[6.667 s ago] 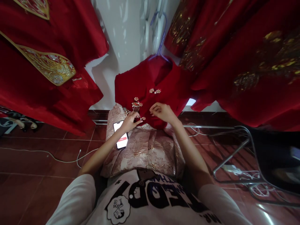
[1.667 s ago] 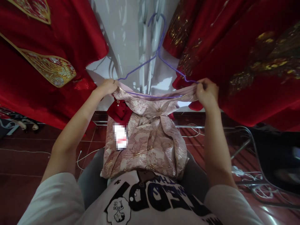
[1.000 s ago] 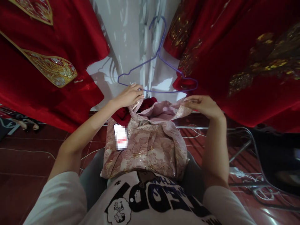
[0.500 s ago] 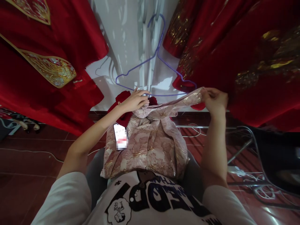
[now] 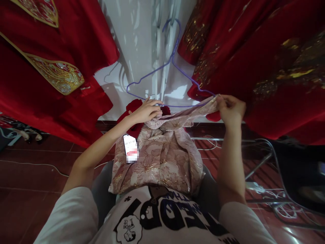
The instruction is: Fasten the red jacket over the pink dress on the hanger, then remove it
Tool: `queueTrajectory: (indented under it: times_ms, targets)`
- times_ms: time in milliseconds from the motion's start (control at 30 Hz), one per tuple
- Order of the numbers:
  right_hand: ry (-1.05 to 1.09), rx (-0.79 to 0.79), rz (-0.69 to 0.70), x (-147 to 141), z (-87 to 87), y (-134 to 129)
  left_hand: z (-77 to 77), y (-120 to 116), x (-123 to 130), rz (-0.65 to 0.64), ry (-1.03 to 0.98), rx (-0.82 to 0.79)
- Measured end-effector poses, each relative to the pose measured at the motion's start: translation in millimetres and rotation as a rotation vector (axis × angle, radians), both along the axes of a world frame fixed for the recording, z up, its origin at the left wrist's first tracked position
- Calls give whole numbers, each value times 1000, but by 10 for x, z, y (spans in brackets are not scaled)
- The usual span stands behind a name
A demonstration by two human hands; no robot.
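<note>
A pink and gold patterned garment (image 5: 162, 156) lies across my lap, its upper edge raised and stretched sideways between my hands. My left hand (image 5: 149, 111) pinches the garment's edge near the middle, fingers curled over the cloth. Farther right, my right hand (image 5: 231, 107) grips the other end of the raised strip between thumb and fingers. Just behind the strip is a purple hanger (image 5: 152, 71), hook upward; its lower bar runs close along the cloth, and its right corner is near my right hand. A phone (image 5: 131, 149) showing a timer rests on the garment's left side.
Red garments with gold decoration hang at the left (image 5: 63, 73) and the right (image 5: 228, 67). Behind the hanger stands a white wall (image 5: 137, 37). A black chair (image 5: 302, 169) with metal legs is at the right, near white cables (image 5: 284, 206) on the red tiled floor (image 5: 38, 176).
The hanger has shifted slightly down and right, its right corner now nearer my right hand and the cloth's end. Both hands keep their hold, nearly in place.
</note>
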State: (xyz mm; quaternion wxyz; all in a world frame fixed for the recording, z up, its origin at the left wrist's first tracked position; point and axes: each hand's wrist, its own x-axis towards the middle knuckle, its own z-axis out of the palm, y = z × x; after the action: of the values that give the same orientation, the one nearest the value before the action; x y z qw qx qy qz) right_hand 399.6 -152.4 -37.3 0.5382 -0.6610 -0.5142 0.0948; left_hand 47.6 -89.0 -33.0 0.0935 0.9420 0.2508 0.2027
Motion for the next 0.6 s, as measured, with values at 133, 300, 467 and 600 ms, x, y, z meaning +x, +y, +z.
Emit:
queueTrajectory:
  times_ms: [133, 300, 467, 600]
  targets:
    - [-138, 140, 50, -263, 132, 5, 27, -37, -13, -37, -22, -80]
    - [-318, 172, 33, -625, 216, 176, -57, -44, 55, -11, -81, -110]
    - [-392, 110, -7, -734, 178, 278, -43, 12, -10, 111, -263, -46]
    - [-351, 70, 41, -677, 228, 223, 13, 182, -358, 419, -500, 5]
